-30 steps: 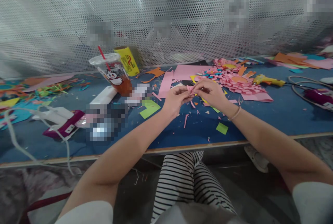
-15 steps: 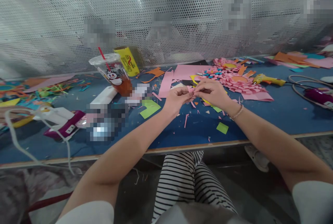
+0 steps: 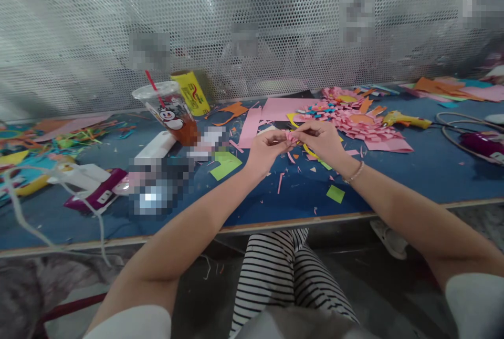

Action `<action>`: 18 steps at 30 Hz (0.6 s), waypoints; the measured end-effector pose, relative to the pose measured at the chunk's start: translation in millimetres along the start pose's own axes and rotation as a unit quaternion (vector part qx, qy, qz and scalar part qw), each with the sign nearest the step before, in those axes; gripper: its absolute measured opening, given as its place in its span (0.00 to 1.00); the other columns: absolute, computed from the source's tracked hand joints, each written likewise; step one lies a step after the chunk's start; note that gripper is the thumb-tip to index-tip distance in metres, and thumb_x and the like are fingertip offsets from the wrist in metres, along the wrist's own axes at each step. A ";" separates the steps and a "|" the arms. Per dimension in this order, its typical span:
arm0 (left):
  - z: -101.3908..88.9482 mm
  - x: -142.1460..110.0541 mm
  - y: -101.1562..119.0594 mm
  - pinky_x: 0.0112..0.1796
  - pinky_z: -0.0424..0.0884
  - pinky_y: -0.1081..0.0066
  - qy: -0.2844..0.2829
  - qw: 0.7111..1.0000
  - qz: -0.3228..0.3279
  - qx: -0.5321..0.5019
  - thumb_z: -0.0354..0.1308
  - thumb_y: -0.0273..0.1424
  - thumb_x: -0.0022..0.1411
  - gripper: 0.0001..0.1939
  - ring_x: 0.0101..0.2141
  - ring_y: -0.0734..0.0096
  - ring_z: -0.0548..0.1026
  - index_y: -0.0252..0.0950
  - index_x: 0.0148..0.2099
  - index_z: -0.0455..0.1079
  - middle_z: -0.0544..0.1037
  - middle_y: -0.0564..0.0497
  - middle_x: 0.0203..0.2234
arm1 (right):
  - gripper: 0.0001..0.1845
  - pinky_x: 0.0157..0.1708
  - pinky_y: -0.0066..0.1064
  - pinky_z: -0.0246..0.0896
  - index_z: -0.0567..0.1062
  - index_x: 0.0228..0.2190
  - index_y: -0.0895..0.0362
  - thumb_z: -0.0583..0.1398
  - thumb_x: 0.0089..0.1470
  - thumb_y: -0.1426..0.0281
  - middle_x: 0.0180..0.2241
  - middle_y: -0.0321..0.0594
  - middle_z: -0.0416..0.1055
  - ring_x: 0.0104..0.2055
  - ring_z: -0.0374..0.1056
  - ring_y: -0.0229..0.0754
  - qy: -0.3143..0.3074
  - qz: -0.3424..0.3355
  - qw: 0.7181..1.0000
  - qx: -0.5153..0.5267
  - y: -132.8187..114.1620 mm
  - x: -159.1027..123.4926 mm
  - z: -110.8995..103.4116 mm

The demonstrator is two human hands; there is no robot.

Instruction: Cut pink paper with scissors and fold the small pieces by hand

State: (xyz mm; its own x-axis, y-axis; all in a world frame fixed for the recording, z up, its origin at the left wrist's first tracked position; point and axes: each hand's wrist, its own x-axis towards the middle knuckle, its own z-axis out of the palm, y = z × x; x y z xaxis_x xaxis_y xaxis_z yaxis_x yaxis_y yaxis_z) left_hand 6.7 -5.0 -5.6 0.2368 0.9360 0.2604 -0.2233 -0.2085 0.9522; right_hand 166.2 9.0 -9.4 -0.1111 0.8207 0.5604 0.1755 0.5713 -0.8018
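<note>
A small piece of pink paper [image 3: 290, 136] is pinched between my two hands above the blue table. My left hand [image 3: 268, 149] is closed on its left side, thumb and fingertips together. From the right, my right hand [image 3: 319, 139] grips the same paper with thumb and forefinger. Fingers cover much of the piece, so its exact shape is hard to tell. Just behind my hands lie pink paper sheets [image 3: 285, 108] and a pink strip [image 3: 250, 128]. Fringed pink paper flowers [image 3: 360, 128] rest beyond my right hand.
A lidded drink cup [image 3: 179, 121] with a red straw and a yellow can [image 3: 191, 93] stand at back left. A yellow glue gun [image 3: 407, 119] lies right, its cord near a purple power strip [image 3: 482, 145]. Green paper [image 3: 335, 193] and scraps lie before me. Perforated metal [image 3: 275, 24] rises behind.
My right hand's fingers have shifted slightly on the pink paper, showing a bit more of it. My left hand stays nearly in place. The view has moved very slightly.
</note>
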 end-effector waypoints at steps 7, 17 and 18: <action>0.4 -0.3 0.0 0.40 0.73 0.66 0.002 1.000 0.006 0.010 0.65 0.31 0.44 0.11 0.30 0.74 0.76 0.33 0.32 0.72 0.78 0.51 0.27 | 0.08 0.24 0.29 0.62 0.75 0.24 0.58 0.63 0.44 0.65 0.22 0.37 0.71 0.23 0.66 0.35 0.035 0.000 0.999 -0.020 -3.2 -1.3 3.4; 1.2 0.5 -1.2 0.37 0.73 0.68 0.025 0.999 0.025 0.029 0.62 0.28 0.46 0.06 0.28 0.76 0.75 0.33 0.30 0.72 0.77 0.52 0.25 | 0.10 0.24 0.28 0.63 0.70 0.26 0.56 0.63 0.44 0.64 0.23 0.35 0.68 0.24 0.64 0.34 0.055 0.001 0.998 -0.004 -5.7 -3.1 7.5; 0.8 0.9 -1.6 0.37 0.73 0.69 0.027 0.999 0.023 0.035 0.62 0.28 0.46 0.06 0.28 0.76 0.75 0.33 0.30 0.72 0.77 0.52 0.24 | 0.10 0.24 0.28 0.63 0.70 0.26 0.56 0.63 0.45 0.63 0.23 0.35 0.67 0.24 0.64 0.34 0.052 -0.003 0.999 -0.011 -4.8 -2.8 7.1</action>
State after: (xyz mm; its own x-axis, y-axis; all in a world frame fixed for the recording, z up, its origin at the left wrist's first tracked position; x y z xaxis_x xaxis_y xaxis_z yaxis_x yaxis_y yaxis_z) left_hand 8.1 -4.1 -6.7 0.1751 0.9386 0.2974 -0.1659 -0.2697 0.9486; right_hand 158.7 4.0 -8.7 -0.0099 0.8110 0.5849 0.1964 0.5752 -0.7941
